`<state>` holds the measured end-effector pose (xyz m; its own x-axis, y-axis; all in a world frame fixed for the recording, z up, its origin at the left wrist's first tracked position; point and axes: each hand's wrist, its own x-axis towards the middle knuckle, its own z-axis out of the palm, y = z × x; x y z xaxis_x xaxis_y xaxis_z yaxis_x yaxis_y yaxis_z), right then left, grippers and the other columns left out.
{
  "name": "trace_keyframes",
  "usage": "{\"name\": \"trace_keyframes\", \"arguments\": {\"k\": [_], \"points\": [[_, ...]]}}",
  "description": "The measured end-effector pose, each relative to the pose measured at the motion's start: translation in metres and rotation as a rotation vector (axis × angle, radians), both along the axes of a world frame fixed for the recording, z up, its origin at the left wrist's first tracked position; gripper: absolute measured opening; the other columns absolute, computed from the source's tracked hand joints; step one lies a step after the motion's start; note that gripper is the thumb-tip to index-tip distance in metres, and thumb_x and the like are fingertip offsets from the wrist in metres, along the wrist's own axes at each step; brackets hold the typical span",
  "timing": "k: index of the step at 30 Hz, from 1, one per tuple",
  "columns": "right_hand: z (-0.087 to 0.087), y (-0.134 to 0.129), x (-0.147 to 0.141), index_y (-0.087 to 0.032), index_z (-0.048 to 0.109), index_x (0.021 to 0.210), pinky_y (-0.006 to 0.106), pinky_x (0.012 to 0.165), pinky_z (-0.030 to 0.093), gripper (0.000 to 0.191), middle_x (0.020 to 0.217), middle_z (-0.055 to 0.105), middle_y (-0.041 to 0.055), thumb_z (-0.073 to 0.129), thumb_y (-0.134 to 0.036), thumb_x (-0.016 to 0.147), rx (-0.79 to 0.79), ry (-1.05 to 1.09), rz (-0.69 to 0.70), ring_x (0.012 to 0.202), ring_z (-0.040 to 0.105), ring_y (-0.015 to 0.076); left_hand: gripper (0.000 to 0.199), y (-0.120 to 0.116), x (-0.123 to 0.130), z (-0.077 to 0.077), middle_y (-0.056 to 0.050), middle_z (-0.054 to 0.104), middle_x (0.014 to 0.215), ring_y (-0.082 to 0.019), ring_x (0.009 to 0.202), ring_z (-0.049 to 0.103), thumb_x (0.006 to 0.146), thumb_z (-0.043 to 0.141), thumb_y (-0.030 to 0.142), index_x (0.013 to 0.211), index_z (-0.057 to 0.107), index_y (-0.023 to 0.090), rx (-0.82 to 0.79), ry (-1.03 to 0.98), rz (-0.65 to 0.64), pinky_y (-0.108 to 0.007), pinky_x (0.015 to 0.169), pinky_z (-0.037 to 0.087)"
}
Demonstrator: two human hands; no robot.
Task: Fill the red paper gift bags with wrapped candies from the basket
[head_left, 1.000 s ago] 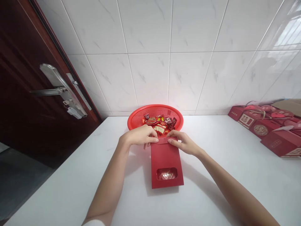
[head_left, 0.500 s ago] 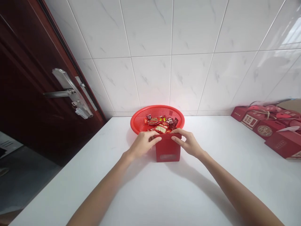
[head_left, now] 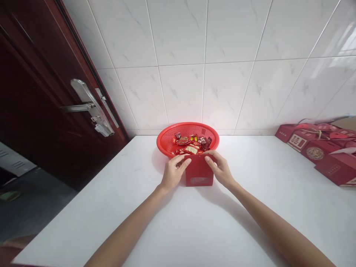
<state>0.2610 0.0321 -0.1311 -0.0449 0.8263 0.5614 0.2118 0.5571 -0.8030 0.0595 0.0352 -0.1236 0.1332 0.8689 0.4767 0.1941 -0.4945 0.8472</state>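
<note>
A small red paper gift box (head_left: 199, 170) stands upright on the white table, with a clear window low on its front. My left hand (head_left: 174, 170) grips its upper left edge, thumb on the front face and fingers behind. At the upper right edge, my right hand (head_left: 221, 167) pinches the box the same way. Just behind it sits a red plastic basket (head_left: 162, 138) with mesh walls. Wrapped candies (head_left: 191, 148) lie inside the basket, and the box and my fingers partly cover its near rim. The far side of the box is hidden from me.
Several red gift boxes (head_left: 315, 150) with printed patterns and twine stand along the right end of the white table (head_left: 125, 193). A tiled wall (head_left: 180, 89) borders the back. On the left is a dark red door (head_left: 33, 74) with a metal handle (head_left: 78, 107) and keys.
Both hands keep hold of the box, and my thumbs sit slightly higher on its front. The whole view has shifted a little.
</note>
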Motion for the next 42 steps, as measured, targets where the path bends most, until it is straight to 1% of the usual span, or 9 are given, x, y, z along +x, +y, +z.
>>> {"name": "trace_keyframes", "arguments": {"k": [10,13,18,21,23,26,35,39,42], "points": [[-0.017,0.001,-0.018,-0.025,0.059,0.119,0.041,0.092,0.056,0.026,0.116,0.071,0.009,0.047,-0.041,0.102,0.137,-0.111,-0.185,0.105,0.068,0.0251,0.039,-0.005,0.009,-0.003,-0.007,0.07,0.085,-0.018,0.074,0.065,0.094,0.062,0.049,0.107,0.075,0.014,0.104,0.013,0.104,-0.028,0.066,0.055],[-0.019,0.002,-0.02,-0.025,0.057,0.123,0.044,0.094,0.055,0.031,0.12,0.068,0.011,0.046,-0.043,0.101,0.132,-0.133,-0.213,0.11,0.066,0.0269,0.038,-0.003,0.009,-0.002,-0.006,0.068,0.082,-0.019,0.075,0.065,0.094,0.062,0.05,0.096,0.076,0.015,0.128,0.015,0.112,-0.029,0.069,0.055],[-0.008,-0.003,-0.009,-0.026,0.055,0.13,0.044,0.101,0.052,0.034,0.127,0.067,0.0101,0.04,-0.042,0.104,0.049,-0.109,-0.06,0.118,0.063,0.0257,0.038,-0.006,0.006,0.004,-0.003,0.062,0.075,-0.017,0.072,0.059,0.092,0.063,0.052,0.078,0.071,0.017,0.083,-0.002,0.081,-0.028,0.068,0.051],[-0.002,-0.007,0.001,-0.027,0.049,0.138,0.041,0.096,0.055,0.04,0.126,0.069,0.0091,0.043,-0.047,0.104,-0.047,-0.026,0.042,0.115,0.065,0.0244,0.043,-0.006,0.003,0.006,0.0,0.055,0.069,-0.014,0.063,0.051,0.09,0.065,0.055,0.067,0.063,0.018,0.009,-0.025,0.019,-0.026,0.06,0.047],[-0.001,-0.007,0.005,-0.027,0.055,0.129,0.039,0.088,0.058,0.04,0.119,0.071,0.0084,0.049,-0.054,0.101,-0.079,0.034,0.062,0.106,0.068,0.0244,0.05,-0.006,0.002,0.008,0.002,0.048,0.063,-0.011,0.057,0.044,0.086,0.067,0.061,0.06,0.056,0.019,-0.036,-0.041,-0.02,-0.025,0.054,0.041],[-0.001,-0.007,0.005,-0.024,0.065,0.101,0.036,0.08,0.058,0.04,0.103,0.072,0.0072,0.054,-0.062,0.096,-0.074,0.066,0.076,0.093,0.068,0.0239,0.059,-0.005,0.002,0.011,0.004,0.04,0.057,-0.01,0.052,0.036,0.079,0.069,0.069,0.056,0.049,0.019,-0.091,-0.065,-0.051,-0.024,0.049,0.036],[0.001,-0.007,0.007,-0.022,0.069,0.096,0.035,0.075,0.054,0.043,0.093,0.073,0.0057,0.057,-0.063,0.094,-0.023,-0.009,0.041,0.083,0.065,0.0218,0.048,-0.008,0.001,0.008,0.004,0.044,0.063,-0.011,0.06,0.038,0.084,0.069,0.06,0.065,0.057,0.018,-0.072,-0.107,-0.045,-0.024,0.057,0.038],[0.003,-0.008,0.011,-0.022,0.068,0.102,0.035,0.075,0.056,0.042,0.097,0.074,0.0071,0.058,-0.062,0.094,-0.028,-0.068,0.117,0.085,0.067,0.0222,0.045,-0.008,-0.001,0.006,0.002,0.053,0.066,-0.011,0.062,0.046,0.083,0.07,0.06,0.073,0.065,0.016,-0.131,-0.137,-0.072,-0.024,0.058,0.041],[0.01,-0.012,0.015,-0.022,0.069,0.103,0.036,0.077,0.057,0.041,0.099,0.075,0.0074,0.061,-0.061,0.093,-0.06,-0.052,0.19,0.088,0.069,0.0229,0.046,-0.01,-0.002,0.007,0.001,0.058,0.068,-0.011,0.057,0.048,0.08,0.073,0.06,0.089,0.074,0.014,-0.214,-0.121,-0.095,-0.025,0.056,0.043]]}}
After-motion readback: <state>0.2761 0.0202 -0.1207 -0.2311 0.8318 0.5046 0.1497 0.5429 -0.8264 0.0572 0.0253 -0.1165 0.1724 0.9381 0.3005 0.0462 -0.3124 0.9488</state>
